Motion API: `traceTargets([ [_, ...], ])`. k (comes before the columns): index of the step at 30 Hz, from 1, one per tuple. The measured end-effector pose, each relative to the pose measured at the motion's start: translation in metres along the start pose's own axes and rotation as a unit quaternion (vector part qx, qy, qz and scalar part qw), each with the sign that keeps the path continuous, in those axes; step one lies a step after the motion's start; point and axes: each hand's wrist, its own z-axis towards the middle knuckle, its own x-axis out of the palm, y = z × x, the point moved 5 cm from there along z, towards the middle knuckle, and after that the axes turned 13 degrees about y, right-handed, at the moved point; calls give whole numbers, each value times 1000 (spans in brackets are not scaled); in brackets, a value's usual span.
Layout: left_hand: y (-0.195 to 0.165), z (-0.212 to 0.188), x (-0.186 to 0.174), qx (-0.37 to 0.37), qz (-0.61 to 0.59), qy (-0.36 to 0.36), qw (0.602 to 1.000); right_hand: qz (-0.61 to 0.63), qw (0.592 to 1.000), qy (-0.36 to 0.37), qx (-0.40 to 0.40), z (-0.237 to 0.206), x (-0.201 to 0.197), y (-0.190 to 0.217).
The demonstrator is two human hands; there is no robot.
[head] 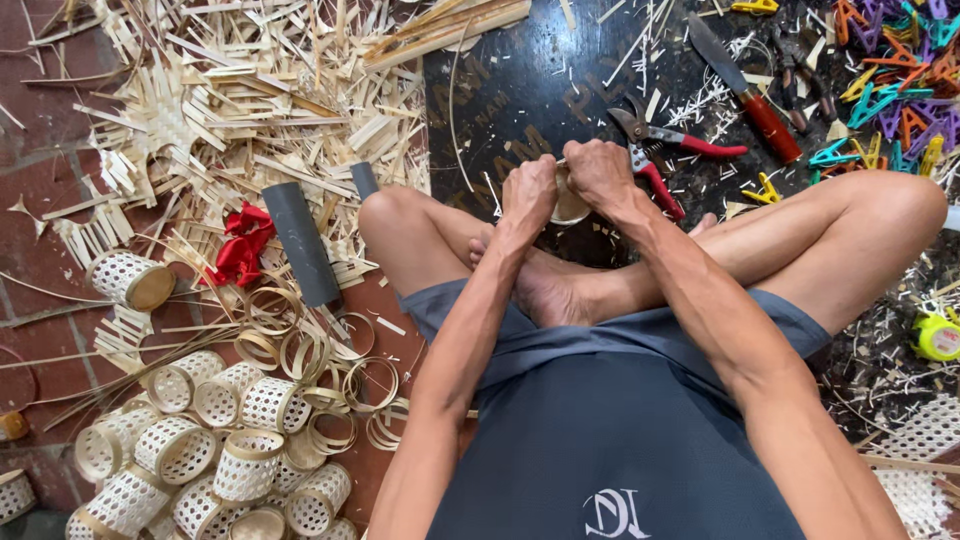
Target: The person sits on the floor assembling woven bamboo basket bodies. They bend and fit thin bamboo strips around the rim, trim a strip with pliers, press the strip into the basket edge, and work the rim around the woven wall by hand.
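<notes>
Left hand [528,192] and right hand [600,172] closed together around a small round bamboo ring [570,205], mostly hidden between them above crossed feet, red-handled shears [660,150] lying just beyond on a dark mat [500,90], woven bamboo cups [220,440] heaped on the brick floor [40,240] by its near left edge, pale splinters scattered.

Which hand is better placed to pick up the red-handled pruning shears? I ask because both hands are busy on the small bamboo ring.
Probably the right hand. The shears lie just beside it on the dark mat, while the left hand sits farther off, across the bamboo ring.
</notes>
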Motion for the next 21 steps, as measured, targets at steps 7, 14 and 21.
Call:
traceTargets([
  [7,-8,-2,-6,-8,29,-13,999,41,999,-10,3,-7,-10,0],
  [14,-7,-2,4,-29,45,-15,998,66,997,17,25,-5,-1,-9],
  [21,28,-22,4,-8,-533,79,843,116,993,1,22,-26,-15,-27],
])
